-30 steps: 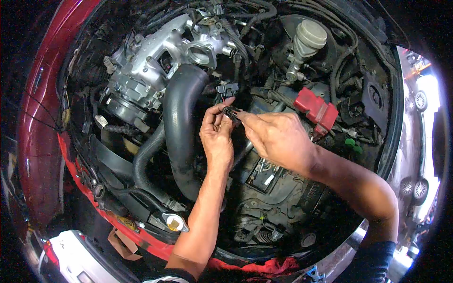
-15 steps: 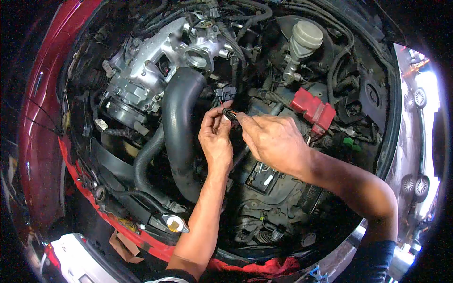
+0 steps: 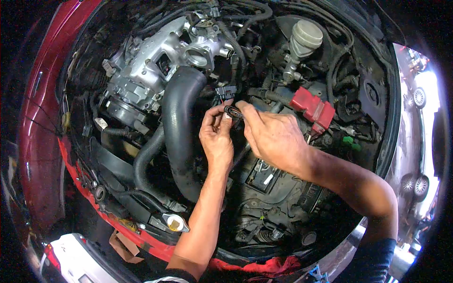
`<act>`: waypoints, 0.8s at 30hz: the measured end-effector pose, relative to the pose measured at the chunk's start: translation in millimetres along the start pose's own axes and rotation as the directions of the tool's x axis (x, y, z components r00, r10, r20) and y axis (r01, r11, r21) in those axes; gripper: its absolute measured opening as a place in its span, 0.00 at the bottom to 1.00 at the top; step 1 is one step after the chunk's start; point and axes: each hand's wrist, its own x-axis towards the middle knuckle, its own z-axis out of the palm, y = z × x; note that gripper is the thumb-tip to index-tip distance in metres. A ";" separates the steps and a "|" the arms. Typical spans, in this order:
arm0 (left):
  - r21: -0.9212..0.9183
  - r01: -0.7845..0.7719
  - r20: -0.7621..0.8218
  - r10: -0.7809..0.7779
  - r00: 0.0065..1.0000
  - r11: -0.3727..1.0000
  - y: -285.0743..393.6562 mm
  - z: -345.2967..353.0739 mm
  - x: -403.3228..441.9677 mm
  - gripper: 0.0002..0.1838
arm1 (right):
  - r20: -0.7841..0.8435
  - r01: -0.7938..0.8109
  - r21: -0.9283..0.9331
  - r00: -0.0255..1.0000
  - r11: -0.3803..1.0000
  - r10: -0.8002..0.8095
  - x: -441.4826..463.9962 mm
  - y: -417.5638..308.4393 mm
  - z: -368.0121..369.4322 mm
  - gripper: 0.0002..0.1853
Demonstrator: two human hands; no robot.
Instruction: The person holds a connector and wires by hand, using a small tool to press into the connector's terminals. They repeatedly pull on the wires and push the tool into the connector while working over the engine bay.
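Note:
In the middle of the engine bay, my left hand pinches a dark wire bundle between thumb and fingers. From the other side, my right hand has its fingers closed at the bundle's right end. What lies under those fingertips is hidden. A black electrical connector with a thin red wire sits just above my left fingertips. Close by on the left curves a thick black intake hose.
A silver intake manifold fills the upper left. A pale-capped fluid reservoir and a red terminal cover lie right of centre. The radiator cap is near the front edge, beside the red body panel.
My right fingertips have shifted slightly upward along the bundle. Orange wire that showed between the hands is now less visible, and the bundle looks darker. My left hand has hardly moved.

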 end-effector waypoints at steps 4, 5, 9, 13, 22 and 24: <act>0.011 -0.016 0.005 0.016 1.000 1.000 0.9 0.5 -0.1 0.10 | -0.015 0.006 0.010 1.000 1.000 -0.006 0.1 3.2 6.1 0.21; -0.009 -0.033 0.011 0.033 0.999 0.999 0.9 1.9 0.1 0.10 | -0.043 0.026 0.003 0.999 1.000 -0.026 -0.8 5.4 9.8 0.21; -0.025 -0.034 0.019 0.034 0.999 0.999 -1.5 1.3 0.4 0.10 | 0.038 -0.034 0.013 0.999 0.999 0.033 -0.4 6.8 10.6 0.18; -0.020 -0.082 0.023 0.082 0.996 0.996 -2.6 1.2 1.0 0.10 | 0.086 -0.078 0.022 0.993 0.997 0.076 4.1 5.3 8.7 0.16; 0.005 -0.061 -0.004 0.061 0.998 0.998 -2.4 4.5 -2.1 0.10 | 0.106 -0.101 0.069 0.990 0.992 0.094 4.5 3.8 7.7 0.18; 0.021 -0.069 -0.012 0.069 0.998 0.997 -2.8 4.5 -2.3 0.11 | 0.111 -0.112 0.061 0.988 0.992 0.104 4.3 3.6 7.4 0.18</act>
